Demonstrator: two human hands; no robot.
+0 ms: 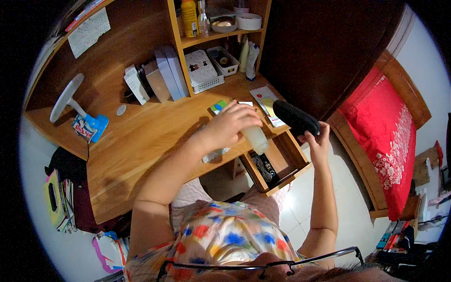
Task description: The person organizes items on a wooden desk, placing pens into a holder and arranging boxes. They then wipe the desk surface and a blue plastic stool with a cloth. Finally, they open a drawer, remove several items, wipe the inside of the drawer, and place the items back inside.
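My left hand (230,123) reaches over the front of the wooden desk (155,131), its fingers closed around a pale, translucent cylindrical container (256,140) tilted above the drawer. At the right, my right hand (318,141) grips the lower end of a long black case (296,117) with rounded ends, held up beside the desk. Below and between the two hands, a wooden drawer (292,162) is pulled out. Inside it lie a coiled grey cable (266,174) and some dark items that I cannot make out.
A desk lamp (70,96) with a blue base stands at the left. Boxes (164,73) lean by the shelf upright. White baskets (209,82) sit under the shelf. A flat printed packet (268,107) lies near the right edge. A red-covered bed (387,141) is farther right.
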